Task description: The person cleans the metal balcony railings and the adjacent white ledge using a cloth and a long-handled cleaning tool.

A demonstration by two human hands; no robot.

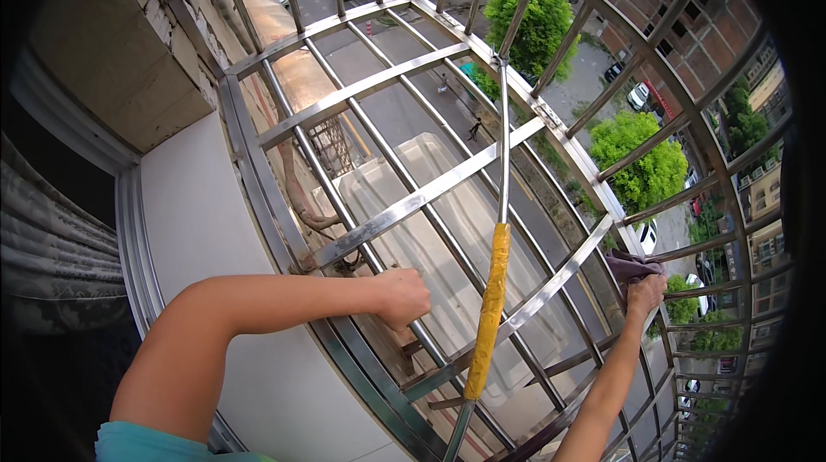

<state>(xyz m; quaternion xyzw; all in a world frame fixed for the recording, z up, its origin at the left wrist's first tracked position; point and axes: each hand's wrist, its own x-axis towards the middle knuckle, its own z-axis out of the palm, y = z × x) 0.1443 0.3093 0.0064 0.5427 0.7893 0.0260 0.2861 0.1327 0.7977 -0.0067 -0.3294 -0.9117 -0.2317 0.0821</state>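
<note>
My left hand (401, 297) is closed in a fist around a round metal bar in the floor of a window security cage. Out at the right, my right hand (646, 295) holds a purple-grey cloth (627, 266) against the cage's outer bottom rail (584, 168), beside the upright bars. A metal pole (504, 139), its grip wrapped in yellow tape (488, 313), lies slantwise over the flat crosspieces (426, 194) between my hands. The pole's upper end reaches the outer rail. My right fingers are partly hidden by the cloth.
A white sill (200, 204) and a window frame (132, 249) with a patterned curtain (58, 230) border the cage at the left. Through the bars show a translucent corrugated awning (413, 171), a street far below with people, trees (532, 23) and parked cars.
</note>
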